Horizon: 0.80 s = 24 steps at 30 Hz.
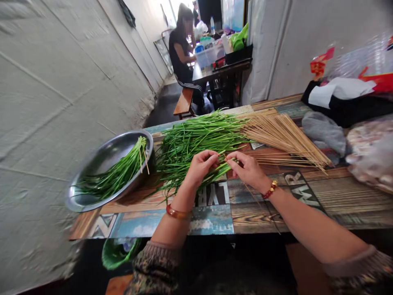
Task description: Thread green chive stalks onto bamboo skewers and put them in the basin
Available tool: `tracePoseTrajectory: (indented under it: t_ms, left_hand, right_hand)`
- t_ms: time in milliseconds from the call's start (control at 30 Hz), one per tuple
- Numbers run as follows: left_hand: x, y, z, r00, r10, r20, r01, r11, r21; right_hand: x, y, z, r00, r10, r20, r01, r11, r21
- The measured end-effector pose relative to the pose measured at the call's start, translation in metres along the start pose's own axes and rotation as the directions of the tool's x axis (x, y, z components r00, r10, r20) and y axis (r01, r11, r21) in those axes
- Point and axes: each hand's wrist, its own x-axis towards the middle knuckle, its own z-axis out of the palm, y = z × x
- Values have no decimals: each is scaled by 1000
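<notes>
My left hand (201,166) is closed in a pinch on the pale ends of a few garlic chives (211,177), whose stalks pass beneath the fingers. Close beside it, my right hand (245,167) pinches a thin bamboo skewer (252,193); its shaft slants out below the palm, and its tip shows between the two hands. Just beyond them lies a big heap of loose green chives (196,137). To its right, many bare bamboo skewers (285,133) are fanned out on the wood-patterned table (211,219).
A steel basin (106,149) at the left holds skewered chives (123,174). Plastic bags (373,153) and a black bundle (353,108) crowd the right side. A green basket (118,256) sits below the table edge. Farther back, a person (181,53) sits at another table.
</notes>
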Motion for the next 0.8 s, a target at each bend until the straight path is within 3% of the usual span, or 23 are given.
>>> tracePoseTrajectory:
  t_ms: [233, 433, 800]
  left_hand:
    - [5, -2, 6, 1000, 28, 13, -27, 997, -73]
    - [4, -9, 7, 989, 138, 50, -136, 990, -45]
    - [-1, -6, 3, 976, 214, -47, -210, 975, 76]
  right_hand:
    - [-3, -8, -2, 1000, 14, 23, -14, 999, -31]
    - [-5, -4, -2, 998, 56, 29, -55, 998, -35]
    - [-5, -4, 1, 997, 68, 45, -68, 998, -16]
